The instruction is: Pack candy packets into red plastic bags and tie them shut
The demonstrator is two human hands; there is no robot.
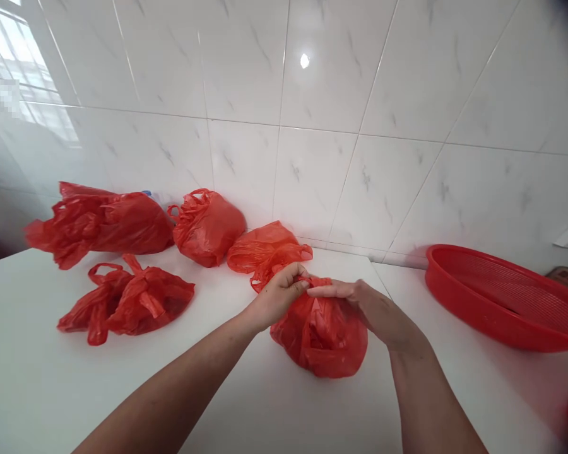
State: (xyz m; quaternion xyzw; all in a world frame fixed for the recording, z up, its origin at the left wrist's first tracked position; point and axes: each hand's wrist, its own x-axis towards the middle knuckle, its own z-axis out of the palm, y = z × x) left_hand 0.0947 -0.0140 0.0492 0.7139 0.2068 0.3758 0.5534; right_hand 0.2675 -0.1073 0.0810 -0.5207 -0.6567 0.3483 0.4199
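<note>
A filled red plastic bag point(322, 337) sits on the white counter point(38, 384) right in front of me. My left hand point(280, 293) pinches the knotted handles at its top, fingers closed on the plastic. My right hand point(360, 301) meets it from the right, fingertips closed on the same knot. Both forearms reach in from the bottom of the view.
Several more red bags lie behind: a large one point(99, 222) at far left, a flat one point(127, 301) in front of it, a round one point(208, 226) and another point(264, 249) by the tiled wall. A red mesh basket point(502, 296) stands at the right.
</note>
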